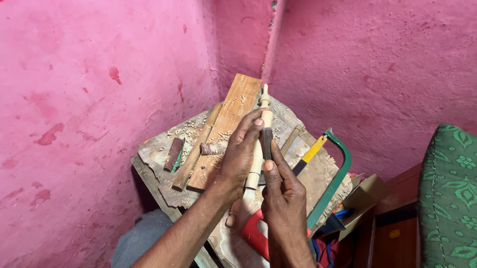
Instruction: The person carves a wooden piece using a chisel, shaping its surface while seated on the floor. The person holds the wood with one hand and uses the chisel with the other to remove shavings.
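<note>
My left hand (241, 150) grips a pale turned wooden spindle (264, 105) with a knobbed tip, holding it upright over the bench. My right hand (284, 192) holds a small dark tool (267, 142), perhaps a file or chisel, pressed against the spindle's side with the thumb along it. Both hands are close together above a worn wooden workbench (157, 152) littered with shavings.
A long wooden plank (229, 120), a round stick (194, 161) and short dark wood pieces (174, 153) lie on the bench. A green-framed saw (337, 176) with a red handle (254, 235) lies at right. Pink walls close in behind. A green patterned cushion (458, 202) and a cardboard box (365, 201) sit at right.
</note>
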